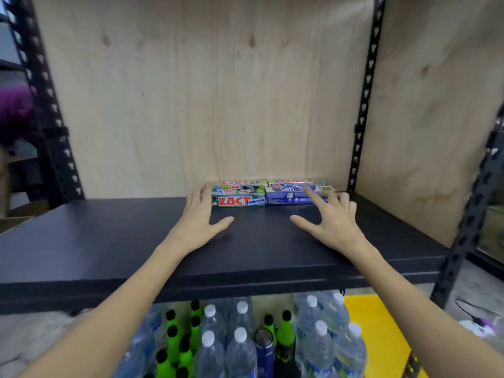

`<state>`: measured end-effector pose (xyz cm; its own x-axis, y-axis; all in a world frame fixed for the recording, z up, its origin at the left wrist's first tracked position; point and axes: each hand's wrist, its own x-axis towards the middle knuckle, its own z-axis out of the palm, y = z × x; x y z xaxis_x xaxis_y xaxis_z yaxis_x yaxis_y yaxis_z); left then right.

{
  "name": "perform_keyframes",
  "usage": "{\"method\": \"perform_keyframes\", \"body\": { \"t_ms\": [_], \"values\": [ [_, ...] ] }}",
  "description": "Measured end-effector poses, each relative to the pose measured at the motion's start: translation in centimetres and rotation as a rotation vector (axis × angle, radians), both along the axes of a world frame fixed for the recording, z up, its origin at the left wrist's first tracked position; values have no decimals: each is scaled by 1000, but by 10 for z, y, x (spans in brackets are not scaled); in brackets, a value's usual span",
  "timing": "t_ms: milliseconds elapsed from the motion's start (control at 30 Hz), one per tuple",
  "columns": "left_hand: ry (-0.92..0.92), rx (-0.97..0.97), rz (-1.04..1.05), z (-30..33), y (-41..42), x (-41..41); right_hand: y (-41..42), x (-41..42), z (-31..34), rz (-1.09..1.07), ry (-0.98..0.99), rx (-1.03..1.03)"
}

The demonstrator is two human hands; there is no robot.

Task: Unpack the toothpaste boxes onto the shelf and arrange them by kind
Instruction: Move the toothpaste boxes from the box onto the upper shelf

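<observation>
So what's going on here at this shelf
A person is arranging toothpaste boxes at the back of a dark shelf. The left hand lies flat against the left end of the green Zact boxes, and the right hand has its fingers spread over the blue Safi boxes. The two kinds sit side by side against the plywood back. Neither hand grips a box. Bottles stand below.

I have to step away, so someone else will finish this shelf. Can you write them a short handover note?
Left hand: open, flat on the shelf, fingertips at the left end of the green ZACT boxes.
Right hand: open, fingers on the purple Safi boxes, holding nothing.
Done: ZACT sits left, Safi right, side by side at the back; more boxes lie behind them.
Left: square the rows up. No supply carton is in view, so I cannot tell if more remain.
</observation>
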<state>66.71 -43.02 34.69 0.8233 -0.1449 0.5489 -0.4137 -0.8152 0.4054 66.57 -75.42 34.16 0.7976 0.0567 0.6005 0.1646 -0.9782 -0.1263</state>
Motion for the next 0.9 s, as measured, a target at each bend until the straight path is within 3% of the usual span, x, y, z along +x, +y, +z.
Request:
{"method": "perform_keyframes", "body": {
  "t_ms": [200, 300, 400, 600, 767, 900],
  "values": [
    [-44, -42, -75, -11, -21, -102, 45, -89, -21, 218, -110, 285],
    [-213, -133, -68, -57, -40, -160, 81, -147, -60, 345, -217, 485],
    [-214, -237, -100, -123, -43, -200, 110, -189, -119, 397, -217, 561],
    [141, -393, 83, -259, -11, -231, 138, -227, -253, 277, 106, 734],
    [435, -373, 222, -357, 21, -252, 131, -242, -360, 123, 413, 690],
    [541, -395, 295, -412, 37, -259, 118, -258, -433, 8, 588, 617]
  ]
}}
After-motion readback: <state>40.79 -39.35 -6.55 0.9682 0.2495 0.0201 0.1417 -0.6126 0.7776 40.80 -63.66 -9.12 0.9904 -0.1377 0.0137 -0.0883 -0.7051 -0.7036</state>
